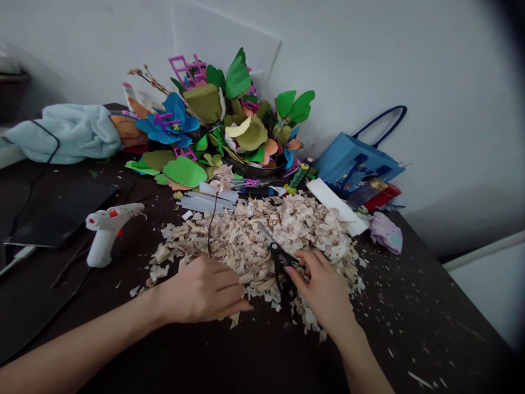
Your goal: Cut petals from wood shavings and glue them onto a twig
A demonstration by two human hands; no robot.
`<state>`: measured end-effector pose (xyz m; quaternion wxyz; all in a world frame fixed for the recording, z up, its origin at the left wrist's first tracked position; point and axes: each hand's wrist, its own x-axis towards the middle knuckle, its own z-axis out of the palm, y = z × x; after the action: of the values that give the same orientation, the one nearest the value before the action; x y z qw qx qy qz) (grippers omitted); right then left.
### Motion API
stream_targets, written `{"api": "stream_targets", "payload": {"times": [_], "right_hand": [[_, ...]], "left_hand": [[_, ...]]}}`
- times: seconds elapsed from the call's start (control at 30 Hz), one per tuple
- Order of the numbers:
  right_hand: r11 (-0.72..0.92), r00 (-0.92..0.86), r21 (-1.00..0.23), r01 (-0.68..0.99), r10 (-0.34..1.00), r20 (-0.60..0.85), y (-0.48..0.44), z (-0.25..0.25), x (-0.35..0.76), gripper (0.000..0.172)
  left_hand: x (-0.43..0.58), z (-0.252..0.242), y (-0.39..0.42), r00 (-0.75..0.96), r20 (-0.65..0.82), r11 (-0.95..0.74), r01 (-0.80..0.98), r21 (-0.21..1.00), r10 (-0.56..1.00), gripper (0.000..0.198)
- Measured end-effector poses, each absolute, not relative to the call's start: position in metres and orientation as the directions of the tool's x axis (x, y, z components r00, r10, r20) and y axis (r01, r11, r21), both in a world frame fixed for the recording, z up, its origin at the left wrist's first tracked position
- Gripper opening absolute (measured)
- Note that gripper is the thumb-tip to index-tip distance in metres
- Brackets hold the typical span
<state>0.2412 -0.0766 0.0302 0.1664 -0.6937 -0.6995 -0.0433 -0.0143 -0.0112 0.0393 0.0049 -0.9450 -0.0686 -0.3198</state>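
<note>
Black scissors (274, 247) sit mid-frame, the right hand (328, 287) closing its grip on their handles, probably so the blades angle away from it. At lower centre, the left hand's (205, 290) grip appears closed on a brown stem (211, 221), perhaps steadying it over pale scraps (246, 235).

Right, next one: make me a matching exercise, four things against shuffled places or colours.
1. scissors
2. glue gun
3. bag
4. stem

A. thin, brown, rising above the left hand
B. blue, at the back right
C. at the right hand
D. white, on the left side

Pairs: 1-C, 2-D, 3-B, 4-A
</note>
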Motion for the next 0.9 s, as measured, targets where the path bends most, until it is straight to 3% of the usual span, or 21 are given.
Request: {"api": "stream_targets", "payload": {"times": [0.2, 0.57, 0.8, 0.9], "right_hand": [[0.052, -0.040, -0.081, 0.995, 0.989, 0.143, -0.078, 0.019, 0.245, 0.017], [0.019, -0.033, 0.091, 0.996, 0.988, 0.148, -0.073, 0.008, 0.243, 0.019], [-0.075, 0.068, 0.026, 0.997, 0.978, 0.197, -0.071, 0.015, 0.237, 0.011], [-0.071, 0.106, -0.148, 0.986, 0.965, 0.239, -0.075, 0.031, 0.241, 0.013]], "left_hand": [[-0.003, 0.034, -0.034, 0.799, 0.601, -0.999, -0.033, 0.000, -0.026, 0.026], [0.003, 0.025, -0.047, 0.769, 0.636, -0.998, -0.066, -0.023, -0.065, 0.026], [0.003, 0.020, -0.049, 0.777, 0.627, -0.998, -0.058, -0.016, -0.055, 0.027], [0.003, 0.018, -0.052, 0.774, 0.628, -0.995, -0.100, -0.009, -0.083, 0.027]]}}
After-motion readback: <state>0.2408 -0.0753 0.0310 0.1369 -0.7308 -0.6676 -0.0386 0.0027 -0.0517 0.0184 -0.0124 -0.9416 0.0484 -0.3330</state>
